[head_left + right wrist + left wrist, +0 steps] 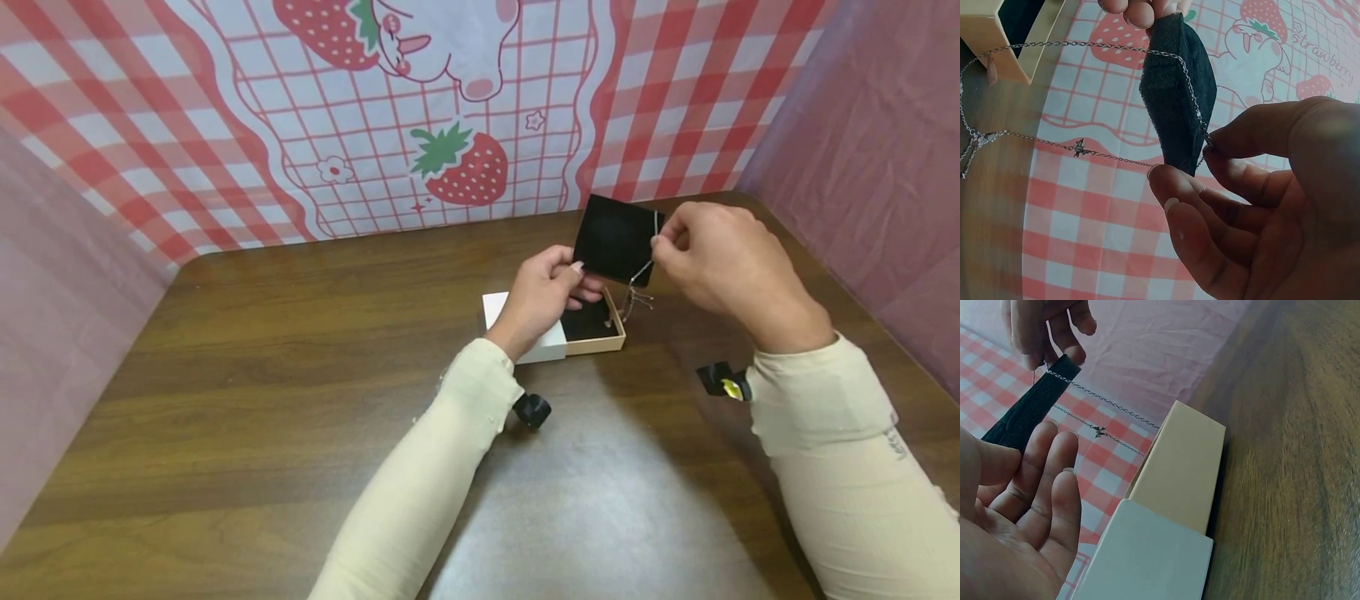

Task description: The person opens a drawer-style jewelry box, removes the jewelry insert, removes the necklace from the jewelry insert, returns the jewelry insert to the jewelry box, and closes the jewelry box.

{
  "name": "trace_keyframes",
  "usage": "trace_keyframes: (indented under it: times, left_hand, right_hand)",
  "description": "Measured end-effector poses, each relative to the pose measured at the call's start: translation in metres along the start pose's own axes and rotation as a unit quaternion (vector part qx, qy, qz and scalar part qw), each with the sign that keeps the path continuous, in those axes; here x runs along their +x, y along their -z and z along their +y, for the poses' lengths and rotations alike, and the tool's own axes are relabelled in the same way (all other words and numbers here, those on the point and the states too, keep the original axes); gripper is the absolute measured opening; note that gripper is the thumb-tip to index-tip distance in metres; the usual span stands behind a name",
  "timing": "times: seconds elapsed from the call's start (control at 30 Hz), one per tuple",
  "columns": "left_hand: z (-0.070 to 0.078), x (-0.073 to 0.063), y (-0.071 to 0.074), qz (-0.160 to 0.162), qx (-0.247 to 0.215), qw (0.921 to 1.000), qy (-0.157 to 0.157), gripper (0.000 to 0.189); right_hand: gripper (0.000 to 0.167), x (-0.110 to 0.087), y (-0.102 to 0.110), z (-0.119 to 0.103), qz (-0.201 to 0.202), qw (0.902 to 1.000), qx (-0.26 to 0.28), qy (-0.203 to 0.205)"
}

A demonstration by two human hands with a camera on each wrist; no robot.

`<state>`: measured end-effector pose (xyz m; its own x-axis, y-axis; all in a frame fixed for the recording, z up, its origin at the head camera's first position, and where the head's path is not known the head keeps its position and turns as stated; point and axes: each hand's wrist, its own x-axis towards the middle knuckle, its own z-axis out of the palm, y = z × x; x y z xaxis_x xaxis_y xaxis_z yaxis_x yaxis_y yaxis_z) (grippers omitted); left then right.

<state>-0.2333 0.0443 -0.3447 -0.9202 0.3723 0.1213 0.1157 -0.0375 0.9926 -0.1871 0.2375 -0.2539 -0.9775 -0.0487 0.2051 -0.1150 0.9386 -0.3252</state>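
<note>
My left hand (542, 287) pinches a square black jewelry pad (617, 237) between thumb and fingers, lifted above a small box. At the pad's far right edge, my right hand (723, 258) pinches a thin silver chain (1094, 44) with thumb and forefinger. The chain wraps over that edge and hangs in a loop, with a small star-like charm (1079, 148) on its lower strand. Beneath the left hand lies the box, its tan drawer (596, 345) pulled partly out of a white sleeve (551, 343). Inside the drawer shows a dark lining (588, 323).
A brown wooden tabletop (262, 375) spreads around the box. Behind it stands a red-and-white checked backdrop with strawberries (472, 171), and a pink cloth (885, 167) hangs on the right. Each wrist wears a small black camera (532, 410).
</note>
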Motion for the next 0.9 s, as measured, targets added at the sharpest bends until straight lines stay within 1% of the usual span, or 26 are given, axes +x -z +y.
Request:
trace_keyframes:
  times: [0.23, 0.5, 0.7, 0.9]
  left_hand:
    - [-0.0013, 0.0024, 0.0022, 0.002, -0.004, 1.0, 0.005, 0.017]
    - [-0.0029, 0.0033, 0.0048, 0.005, 0.005, 0.9999, 0.011, 0.017]
    - [-0.0041, 0.0034, 0.0049, 0.003, 0.007, 0.9998, 0.016, 0.018]
    - [-0.006, 0.0033, 0.0035, 0.0, 0.005, 0.9999, 0.015, 0.018]
  right_hand:
    - [0.027, 0.0006, 0.0003, 0.0023, 0.009, 1.0, -0.003, -0.003]
    - [0.028, 0.0011, 0.0007, 0.0032, 0.013, 0.9999, -0.002, -0.008]
    - [0.029, 0.0013, 0.0011, 0.003, 0.009, 0.9999, 0.0, -0.015]
    - [0.027, 0.0015, 0.0014, 0.0045, 0.017, 0.9997, 0.0, -0.015]
